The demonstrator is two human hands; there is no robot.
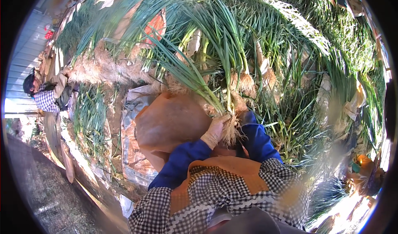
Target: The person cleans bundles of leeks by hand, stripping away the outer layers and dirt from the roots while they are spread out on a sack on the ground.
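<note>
Two orange straps (258, 182) run down one black-and-white checked top (224, 186) closest to the camera, and two blue sleeves (182, 161) stick out past it. Two hands, nearly together: the left hand (215, 128) is wrapped round the root end of one bunch of green onions (213, 97), and the right hand (239, 103) is right up against the same stalks from the other side. Its fingers are mostly hidden, so I can't tell if it's actually gripping. The bunch is out in front of the chest, with one pale tuft of roots (232, 130) hanging between the hands and the leaves fanning up and away. I get at least two stalks in it, but they overlap too much for an exact count. One big brown sheet (172, 118) bulges just left of the hands, and one orange-and-grey sack (139, 151) lies beside it. Further out it's onions everywhere, way too many to count: one long row (107, 68) at upper left, roots on its near side, plus one tangled heap (298, 113) on the right. One orange-red patch (156, 26) shows among the leaves. One other person (47, 97), also in checks, is at the far left by the row's end.
</note>
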